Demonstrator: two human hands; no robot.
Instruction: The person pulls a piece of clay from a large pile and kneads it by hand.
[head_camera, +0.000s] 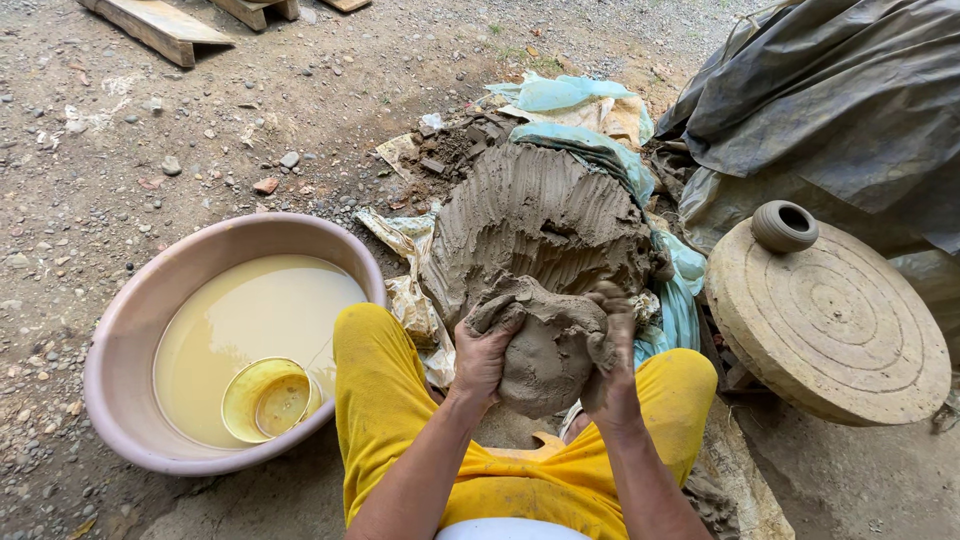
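Observation:
A grey-brown lump of wet clay (545, 350) sits between my two hands, just above my knees in yellow trousers. My left hand (484, 350) grips its left side, fingers curled over the top. On the other side my right hand (612, 345), coated in clay, presses in with fingers bent. Right behind the lump rises a big mound of clay (535, 215) with finger-scraped grooves, lying on blue and tan plastic sheets (672, 300).
A pink basin (120, 340) of muddy yellow water with a small yellow bowl (265, 400) in it stands at my left. At my right lies a round stone wheel (840, 320) carrying a small clay pot (785, 225). Dark tarpaulin (840, 110) behind it; gravel ground, wooden planks (160, 25) far left.

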